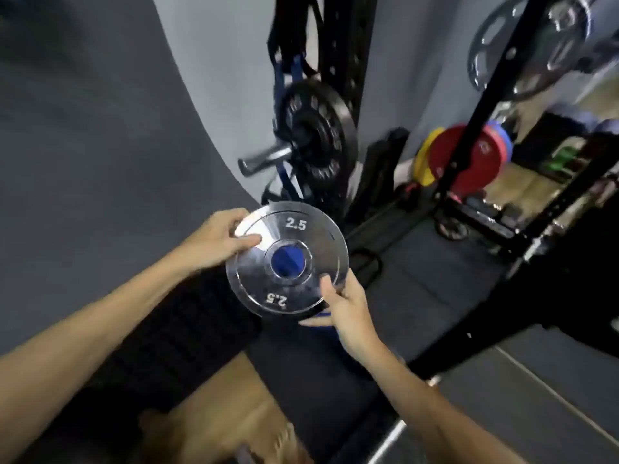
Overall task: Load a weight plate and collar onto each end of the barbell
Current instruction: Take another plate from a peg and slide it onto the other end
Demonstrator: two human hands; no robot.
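Note:
A shiny chrome weight plate (310, 244) marked 2.5 is held flat-on in front of me, in the middle of the head view. My left hand (219, 241) grips its upper left rim, thumb on the face. My right hand (346, 304) holds the lower right rim. Something blue shows through the plate's centre hole and under my right hand. Above the plate, a steel sleeve end (264, 157) sticks out to the left with a black plate (318, 142) on it. A chrome bar (388, 442) runs along the bottom edge, partly behind my right forearm.
A black rack upright (338, 55) stands behind the black plate, with blue straps (279, 82) hanging beside it. Red, yellow and blue plates (465, 159) are stored at the right, and a grey spoked plate (532, 45) hangs top right. Black rack frame bars cross the dark floor on the right.

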